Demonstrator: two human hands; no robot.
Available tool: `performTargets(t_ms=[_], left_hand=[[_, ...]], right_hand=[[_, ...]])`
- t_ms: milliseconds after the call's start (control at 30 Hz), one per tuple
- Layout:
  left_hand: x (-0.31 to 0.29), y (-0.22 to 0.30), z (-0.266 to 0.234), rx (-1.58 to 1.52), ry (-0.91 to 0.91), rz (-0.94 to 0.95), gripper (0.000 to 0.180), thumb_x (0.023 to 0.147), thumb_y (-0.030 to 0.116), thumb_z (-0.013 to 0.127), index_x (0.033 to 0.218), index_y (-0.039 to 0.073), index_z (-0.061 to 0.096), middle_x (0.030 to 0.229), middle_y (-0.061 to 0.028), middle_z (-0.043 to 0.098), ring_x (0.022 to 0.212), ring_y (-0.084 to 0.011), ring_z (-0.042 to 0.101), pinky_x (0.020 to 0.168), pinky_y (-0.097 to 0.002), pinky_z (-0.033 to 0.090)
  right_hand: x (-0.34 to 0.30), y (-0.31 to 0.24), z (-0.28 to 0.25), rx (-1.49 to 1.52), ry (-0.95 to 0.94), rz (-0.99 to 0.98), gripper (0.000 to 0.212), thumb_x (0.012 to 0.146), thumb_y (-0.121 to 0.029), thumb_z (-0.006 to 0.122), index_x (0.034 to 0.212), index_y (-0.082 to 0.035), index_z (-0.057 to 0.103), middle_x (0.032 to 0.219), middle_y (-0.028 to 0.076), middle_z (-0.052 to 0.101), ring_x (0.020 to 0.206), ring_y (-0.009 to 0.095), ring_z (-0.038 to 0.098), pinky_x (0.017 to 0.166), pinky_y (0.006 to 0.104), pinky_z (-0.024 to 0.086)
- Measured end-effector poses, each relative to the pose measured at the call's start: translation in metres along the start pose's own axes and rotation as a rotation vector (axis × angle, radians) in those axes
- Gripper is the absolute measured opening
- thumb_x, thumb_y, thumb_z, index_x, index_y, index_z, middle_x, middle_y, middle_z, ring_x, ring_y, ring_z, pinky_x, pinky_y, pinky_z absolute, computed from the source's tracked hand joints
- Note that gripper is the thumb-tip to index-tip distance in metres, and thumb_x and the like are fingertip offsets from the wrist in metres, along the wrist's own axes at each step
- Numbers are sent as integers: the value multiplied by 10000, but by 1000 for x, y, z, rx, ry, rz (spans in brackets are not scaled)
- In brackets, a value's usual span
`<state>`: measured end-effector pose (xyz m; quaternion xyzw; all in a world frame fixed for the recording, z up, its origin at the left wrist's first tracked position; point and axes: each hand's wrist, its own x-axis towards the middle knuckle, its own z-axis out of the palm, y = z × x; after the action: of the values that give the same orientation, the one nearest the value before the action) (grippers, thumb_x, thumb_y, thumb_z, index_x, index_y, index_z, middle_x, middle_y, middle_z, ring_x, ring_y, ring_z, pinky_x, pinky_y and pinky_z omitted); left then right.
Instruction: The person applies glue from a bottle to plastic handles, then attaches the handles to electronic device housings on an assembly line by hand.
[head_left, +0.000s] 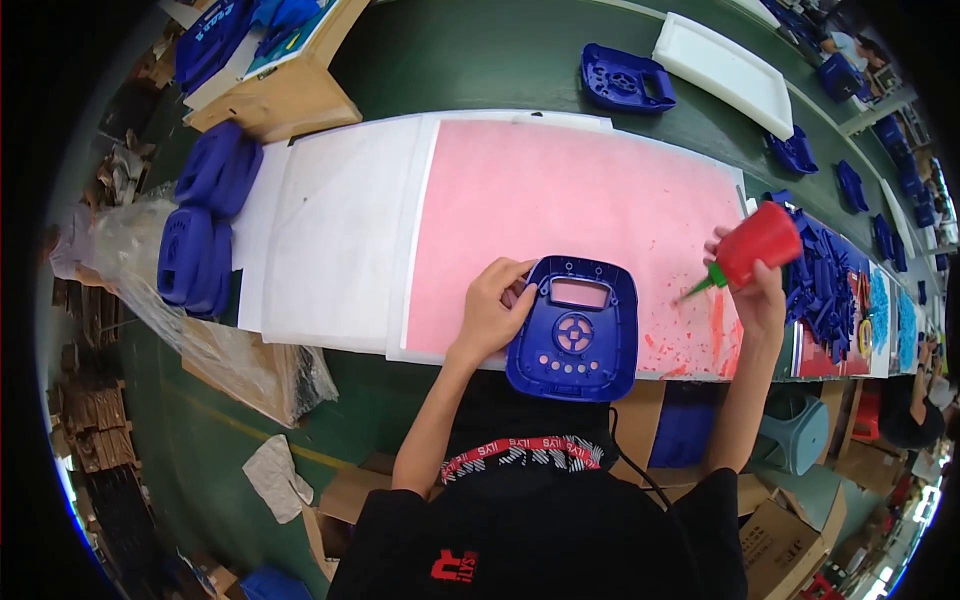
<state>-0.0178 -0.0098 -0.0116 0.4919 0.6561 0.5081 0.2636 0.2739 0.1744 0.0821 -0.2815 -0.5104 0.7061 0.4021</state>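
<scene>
My left hand [496,306] grips the upper left edge of a blue plastic housing panel [613,335]. The panel has a rectangular window near its top, a round grille in the middle and a row of small holes below. It is held over the front edge of the worktable. To the right, my right hand [757,290] is closed around a red squeeze bottle [760,244] with a green nozzle, tilted so the tip points down and left. Below the nozzle, red smears mark the pink sheet [540,190].
Stacked blue housings [195,255] stand at the left end. Loose blue plastic strips [822,285] lie heaped at the right. Across the green surface behind are another blue panel [622,80] and a white tray [725,75]. A stool [795,430] and open cardboard boxes sit below the table.
</scene>
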Motion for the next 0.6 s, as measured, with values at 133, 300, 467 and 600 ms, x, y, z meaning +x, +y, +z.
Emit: performTargets(t_ms=[133, 300, 467, 600], left_hand=[[-2, -8, -1, -86, 59, 39, 272, 793, -32, 670, 1065, -16, 664, 849, -74, 596, 646, -118, 582, 554, -231, 459], [-2, -9, -1, -102, 67, 56, 294, 776, -48, 676, 1067, -11, 664, 850, -69, 596, 638, -109, 572, 547, -221, 452], [-3, -13, 1, -135, 84, 68, 301, 775, -35, 679, 1074, -3, 663, 844, -68, 594, 624, -108, 562, 541, -220, 451], [-3, -13, -1, -130, 88, 65, 307, 777, -31, 679, 1082, 1, 663, 842, -68, 595, 620, -104, 559, 540, -221, 452]], right_hand=[[-5, 15, 35, 302, -110, -256, 784, 805, -394, 752, 1385, -17, 384, 1258, 234, 533, 1184, 393, 536, 1002, 573, 452], [4, 21, 102, 668, -222, -71, 866, 852, -763, 432, 1350, -56, 434, 1080, 201, 551, 1027, 335, 550, 952, 574, 455], [35, 67, 103, 797, -214, -126, 667, 951, -641, 308, 1076, -53, 596, 920, 145, 589, 909, 293, 556, 854, 480, 479], [45, 91, 97, 714, -220, -165, 593, 956, -569, 313, 965, -62, 620, 815, 108, 597, 813, 243, 565, 841, 438, 483]])
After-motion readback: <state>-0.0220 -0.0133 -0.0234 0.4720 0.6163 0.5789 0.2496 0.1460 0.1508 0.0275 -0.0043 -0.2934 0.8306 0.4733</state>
